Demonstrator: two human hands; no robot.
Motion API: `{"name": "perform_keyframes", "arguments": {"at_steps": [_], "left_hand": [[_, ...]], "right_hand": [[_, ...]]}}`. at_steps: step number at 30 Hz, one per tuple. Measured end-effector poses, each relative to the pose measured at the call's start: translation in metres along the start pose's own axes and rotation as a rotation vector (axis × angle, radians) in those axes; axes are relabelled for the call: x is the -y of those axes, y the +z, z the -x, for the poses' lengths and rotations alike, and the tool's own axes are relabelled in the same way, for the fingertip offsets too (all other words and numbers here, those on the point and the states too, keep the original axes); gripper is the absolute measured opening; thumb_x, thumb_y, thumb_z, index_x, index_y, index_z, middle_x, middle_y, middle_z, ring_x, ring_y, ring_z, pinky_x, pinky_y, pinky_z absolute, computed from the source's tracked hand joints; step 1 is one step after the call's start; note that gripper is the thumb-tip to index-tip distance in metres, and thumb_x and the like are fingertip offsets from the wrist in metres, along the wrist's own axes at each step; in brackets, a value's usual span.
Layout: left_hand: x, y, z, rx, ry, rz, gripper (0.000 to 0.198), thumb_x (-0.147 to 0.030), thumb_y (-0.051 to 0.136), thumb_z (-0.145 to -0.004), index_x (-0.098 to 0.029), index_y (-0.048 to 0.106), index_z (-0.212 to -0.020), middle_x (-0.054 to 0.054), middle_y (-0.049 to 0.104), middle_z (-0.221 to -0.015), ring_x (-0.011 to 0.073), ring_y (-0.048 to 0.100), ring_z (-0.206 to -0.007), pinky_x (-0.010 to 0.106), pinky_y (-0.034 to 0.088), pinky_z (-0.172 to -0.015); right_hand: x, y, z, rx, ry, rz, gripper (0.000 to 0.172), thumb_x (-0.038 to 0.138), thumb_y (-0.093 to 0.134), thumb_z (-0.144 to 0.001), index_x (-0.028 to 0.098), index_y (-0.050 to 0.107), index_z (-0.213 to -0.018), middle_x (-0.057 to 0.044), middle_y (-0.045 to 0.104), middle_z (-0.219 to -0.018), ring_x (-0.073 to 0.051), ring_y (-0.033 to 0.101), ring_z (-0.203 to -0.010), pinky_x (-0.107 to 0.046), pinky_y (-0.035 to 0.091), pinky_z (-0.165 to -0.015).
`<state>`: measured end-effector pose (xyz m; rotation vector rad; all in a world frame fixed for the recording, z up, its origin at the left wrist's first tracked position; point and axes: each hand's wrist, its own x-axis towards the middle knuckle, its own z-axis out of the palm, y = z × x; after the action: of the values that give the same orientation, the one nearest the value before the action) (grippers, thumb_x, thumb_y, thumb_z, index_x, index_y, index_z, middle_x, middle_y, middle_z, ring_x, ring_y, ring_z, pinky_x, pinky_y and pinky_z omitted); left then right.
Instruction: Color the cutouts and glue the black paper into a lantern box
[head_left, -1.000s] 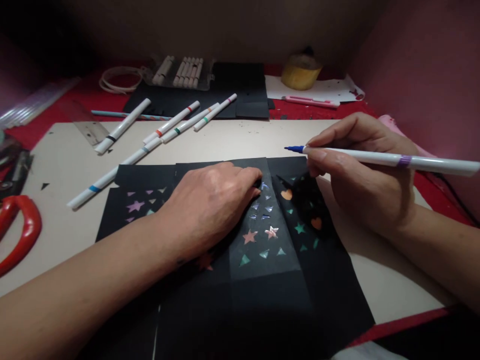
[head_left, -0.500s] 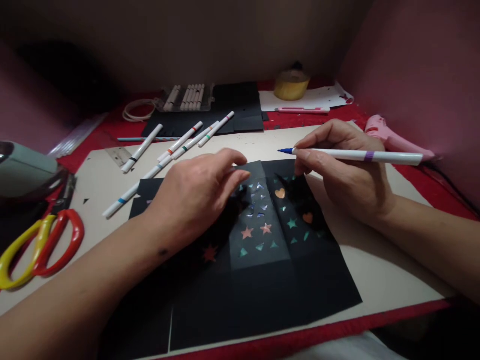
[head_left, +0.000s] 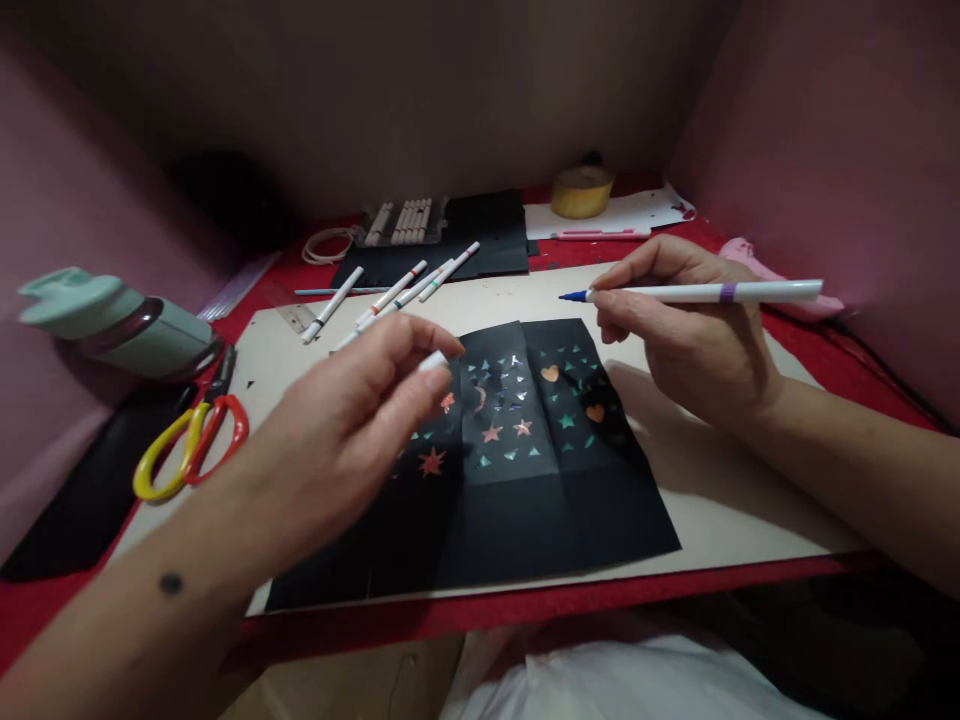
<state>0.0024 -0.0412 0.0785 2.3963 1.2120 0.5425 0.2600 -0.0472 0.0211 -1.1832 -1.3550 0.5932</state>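
Running past both sides of the view, the red surface (head_left: 375, 630) carries a pale board (head_left: 720, 490), its middle hidden by black paper. This paper (head_left: 517, 525) lies on the board between and below the hands, its left part covered by the left hand and forearm; shadow at its right edge makes some cutouts hard to make out. Both forearms are cut off by the frame.

The left hand (head_left: 367, 390) comes in from the lower left, back upward, fingers curled; whether it touches the paper I cannot tell. The right hand (head_left: 686, 345) is raised by the paper's far right corner, thumb and forefinger pinching a marker (head_left: 705, 292) near its tip, the other fingers bent under.

At left a bottle (head_left: 157, 335) lies tilted, and the scissors (head_left: 196, 432) show their handles, the blades hard to see. Of the loose markers (head_left: 391, 297), one is partly hidden behind the left hand. The held marker lies nearly level, blue tip bare and pointing left. Pinched between left thumb and forefinger is a small white piece (head_left: 433, 361), largely covered.
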Motion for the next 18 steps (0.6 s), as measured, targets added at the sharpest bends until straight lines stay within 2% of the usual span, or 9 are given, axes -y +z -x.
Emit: {"name": "perform_keyframes", "arguments": {"at_steps": [3,5,7,11,14,18], "left_hand": [[-0.003,0.018,0.024,0.011,0.082,-0.066,0.021,-0.027,0.045,-0.101,-0.021,0.059,-0.116,-0.003,0.068,-0.079,0.0124,0.063,-0.065,0.021,0.047,-0.053],[-0.001,0.030,0.035,-0.042,0.200,-0.187,0.024,-0.020,0.044,-0.101,-0.018,0.059,-0.119,0.002,0.073,-0.098,0.0144,0.070,-0.082,0.023,0.053,-0.067],[0.002,0.038,0.041,-0.063,0.265,-0.288,0.027,-0.016,0.043,-0.101,-0.016,0.060,-0.121,0.006,0.072,-0.106,0.0180,0.071,-0.095,0.028,0.055,-0.077],[0.008,0.047,0.035,-0.029,0.178,-0.498,0.038,-0.012,0.041,-0.098,-0.018,0.064,-0.128,0.006,0.069,-0.093,0.0227,0.070,-0.082,0.034,0.055,-0.067],[0.005,0.049,0.022,0.025,0.106,-0.607,0.043,-0.011,0.042,-0.097,-0.021,0.065,-0.131,0.005,0.067,-0.088,0.0234,0.068,-0.076,0.033,0.051,-0.061],[-0.002,0.051,0.008,0.128,0.103,-0.698,0.047,-0.011,0.042,-0.096,-0.027,0.064,-0.134,0.004,0.066,-0.087,0.0239,0.068,-0.076,0.032,0.047,-0.058]], "right_hand": [[0.003,0.001,0.002,-0.001,0.044,-0.050,0.007,0.014,0.068,-0.075,0.021,0.066,-0.074,0.002,0.064,-0.065,-0.013,0.055,-0.058,-0.029,0.043,-0.055],[0.004,0.002,0.004,0.016,0.060,-0.030,0.008,0.012,0.068,-0.074,0.020,0.066,-0.072,0.002,0.064,-0.065,-0.013,0.056,-0.057,-0.028,0.041,-0.053],[0.003,0.003,0.005,0.034,0.040,-0.003,0.009,0.011,0.068,-0.074,0.020,0.066,-0.071,0.002,0.065,-0.066,-0.013,0.057,-0.058,-0.027,0.042,-0.052],[0.001,0.003,0.007,0.081,-0.024,0.070,0.011,0.009,0.068,-0.075,0.020,0.067,-0.071,0.002,0.066,-0.068,-0.012,0.058,-0.059,-0.027,0.044,-0.054],[0.004,0.004,0.009,0.116,-0.029,0.096,0.012,0.010,0.068,-0.076,0.020,0.066,-0.070,0.002,0.066,-0.068,-0.012,0.057,-0.059,-0.026,0.043,-0.054],[0.008,0.005,0.010,0.124,-0.004,0.077,0.010,0.012,0.070,-0.076,0.020,0.066,-0.071,0.001,0.066,-0.068,-0.012,0.057,-0.059,-0.026,0.042,-0.052]]}}
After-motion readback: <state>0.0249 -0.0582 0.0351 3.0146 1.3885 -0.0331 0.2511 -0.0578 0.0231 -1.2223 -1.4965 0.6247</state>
